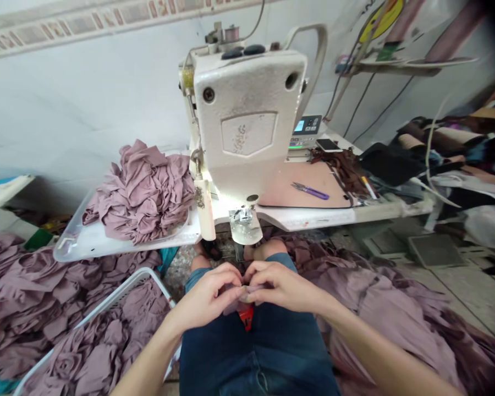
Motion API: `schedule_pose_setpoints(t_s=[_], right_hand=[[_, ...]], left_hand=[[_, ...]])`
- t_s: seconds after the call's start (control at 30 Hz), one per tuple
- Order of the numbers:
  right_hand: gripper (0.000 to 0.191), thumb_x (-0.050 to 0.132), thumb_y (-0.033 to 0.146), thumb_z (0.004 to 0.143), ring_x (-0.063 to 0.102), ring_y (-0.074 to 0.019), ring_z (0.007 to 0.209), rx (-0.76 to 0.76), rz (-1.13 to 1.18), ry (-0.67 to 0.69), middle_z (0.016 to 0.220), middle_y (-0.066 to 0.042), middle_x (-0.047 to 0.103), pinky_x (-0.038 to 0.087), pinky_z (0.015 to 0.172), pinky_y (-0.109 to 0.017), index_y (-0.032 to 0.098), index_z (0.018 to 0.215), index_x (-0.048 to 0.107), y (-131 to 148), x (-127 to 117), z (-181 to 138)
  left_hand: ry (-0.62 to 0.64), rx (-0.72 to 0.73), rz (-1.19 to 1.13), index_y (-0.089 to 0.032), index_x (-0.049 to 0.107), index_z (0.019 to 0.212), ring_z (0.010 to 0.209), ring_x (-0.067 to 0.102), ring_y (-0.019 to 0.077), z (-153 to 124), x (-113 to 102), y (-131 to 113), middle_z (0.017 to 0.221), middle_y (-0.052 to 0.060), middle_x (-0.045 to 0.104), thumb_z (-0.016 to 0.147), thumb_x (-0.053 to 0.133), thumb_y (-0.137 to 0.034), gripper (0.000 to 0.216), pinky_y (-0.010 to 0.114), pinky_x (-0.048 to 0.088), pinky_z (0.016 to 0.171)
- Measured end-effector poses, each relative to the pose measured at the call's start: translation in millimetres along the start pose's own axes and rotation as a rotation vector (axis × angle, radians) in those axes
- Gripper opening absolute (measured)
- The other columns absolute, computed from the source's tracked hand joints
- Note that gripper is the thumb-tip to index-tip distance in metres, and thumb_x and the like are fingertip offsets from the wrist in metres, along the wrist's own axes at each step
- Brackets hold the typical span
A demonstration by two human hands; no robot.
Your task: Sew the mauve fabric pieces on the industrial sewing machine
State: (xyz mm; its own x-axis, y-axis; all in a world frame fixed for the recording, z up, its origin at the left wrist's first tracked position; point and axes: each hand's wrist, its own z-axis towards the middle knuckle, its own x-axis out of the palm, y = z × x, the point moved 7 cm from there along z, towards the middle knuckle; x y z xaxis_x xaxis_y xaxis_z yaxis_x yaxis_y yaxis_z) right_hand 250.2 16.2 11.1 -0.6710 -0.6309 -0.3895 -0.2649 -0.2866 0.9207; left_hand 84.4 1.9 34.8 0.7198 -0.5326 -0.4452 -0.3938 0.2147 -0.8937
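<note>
both hands pinch one small mauve fabric piece (247, 290) over the lap: left hand (208, 297) beside right hand (282, 286), fingertips touching.

pale wall (86, 99), white worktable (313, 217), tiled floor (470, 286)

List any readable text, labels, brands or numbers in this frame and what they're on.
None can be read.
Sewing machine faceplate: a small worn emblem, no legible letters.
Control panel behind it: lit display, too small and blurred to read.
Yellow sign on the wall, top right: cut off and blurred, illegible.
Phone on the table: no visible text.
Both hands pinch mauve fabric that bears no print.
</note>
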Motion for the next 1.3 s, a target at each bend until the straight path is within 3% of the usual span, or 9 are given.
schedule_pose_setpoints(t_s=[0.07,0.17,0.23,0.37,0.57,0.77,0.97,1.13,1.3], right_hand=[[0.037,0.070,0.052,0.104,0.070,-0.0220,0.095,-0.009,-0.017,-0.017,0.109,-0.006,0.074,0.052,0.087,-0.031,0.024,0.087,0.088,2,-4,0],[0.045,0.070,0.057,0.103,0.063,-0.0189,0.076,0.028,-0.014,-0.032,0.081,-0.004,0.069,0.048,0.072,-0.029,0.023,0.080,0.087,-3,-11,-3],[0.047,0.072,0.060,0.100,0.059,-0.0172,0.067,0.071,0.077,-0.043,0.071,-0.002,0.065,0.044,0.064,-0.027,0.021,0.078,0.087,-8,-14,-5],[0.052,0.074,0.065,0.096,0.059,-0.0174,0.066,0.155,0.257,-0.191,0.070,-0.002,0.067,0.043,0.061,-0.027,0.018,0.075,0.084,-15,-19,-10],[0.047,0.069,0.055,0.104,0.056,-0.0183,0.065,0.077,0.085,-0.492,0.067,-0.002,0.060,0.041,0.063,-0.031,0.020,0.074,0.083,16,-23,-24],[0.043,0.069,0.051,0.104,0.056,-0.0197,0.062,-0.006,-0.019,-0.651,0.066,-0.003,0.061,0.043,0.060,-0.033,0.022,0.077,0.082,43,-34,-28],[0.045,0.071,0.056,0.099,0.049,-0.0175,0.061,0.019,0.023,-0.718,0.063,-0.001,0.053,0.040,0.059,-0.032,0.021,0.072,0.078,42,-57,-14],[0.044,0.075,0.056,0.091,0.048,-0.0166,0.063,0.070,0.179,-0.737,0.064,-0.001,0.057,0.039,0.060,-0.031,0.019,0.067,0.074,23,-68,-4],[0.042,0.078,0.054,0.088,0.050,-0.0174,0.064,0.095,0.271,-0.732,0.064,-0.001,0.060,0.040,0.062,-0.031,0.018,0.067,0.075,10,-70,0]], left_hand=[[0.016,-0.091,-0.068,-0.018,0.073,0.091,0.075,0.062,0.0172,0,2,9,0.084,0.003,0.068,0.107,0.062,-0.039,0.029,0.027,0.048,0.070],[-0.043,-0.199,-0.184,-0.016,0.073,0.090,0.061,0.051,0.0128,-3,3,25,0.070,-0.002,0.060,0.102,0.069,-0.045,0.031,0.023,0.039,0.056],[-0.118,-0.200,-0.263,-0.016,0.076,0.101,0.060,0.049,0.0115,-5,2,31,0.071,-0.003,0.056,0.096,0.077,-0.048,0.032,0.022,0.039,0.055],[-0.191,-0.156,-0.355,-0.017,0.079,0.126,0.053,0.050,0.0103,-5,-4,34,0.071,-0.003,0.056,0.096,0.077,-0.053,0.047,0.022,0.038,0.052],[-0.295,0.102,0.038,-0.017,0.088,0.108,0.075,0.065,0.0183,0,-23,9,0.080,0.007,0.068,0.107,0.065,-0.038,0.031,0.027,0.046,0.067],[-0.302,0.207,0.162,-0.016,0.080,0.105,0.076,0.061,0.0194,3,-25,-10,0.082,0.007,0.063,0.114,0.048,-0.037,0.039,0.029,0.045,0.069],[-0.340,0.081,0.006,-0.018,0.074,0.087,0.074,0.058,0.0182,21,-38,-15,0.079,0.003,0.062,0.111,0.055,-0.043,0.040,0.028,0.043,0.071],[-0.398,-0.002,-0.132,-0.017,0.075,0.087,0.075,0.057,0.0175,33,-45,-11,0.081,0.002,0.066,0.104,0.066,-0.046,0.034,0.026,0.043,0.070],[-0.475,-0.098,-0.273,-0.020,0.064,0.085,0.057,0.043,0.0115,35,-48,-7,0.064,-0.006,0.049,0.096,0.076,-0.050,0.034,0.023,0.035,0.057]])
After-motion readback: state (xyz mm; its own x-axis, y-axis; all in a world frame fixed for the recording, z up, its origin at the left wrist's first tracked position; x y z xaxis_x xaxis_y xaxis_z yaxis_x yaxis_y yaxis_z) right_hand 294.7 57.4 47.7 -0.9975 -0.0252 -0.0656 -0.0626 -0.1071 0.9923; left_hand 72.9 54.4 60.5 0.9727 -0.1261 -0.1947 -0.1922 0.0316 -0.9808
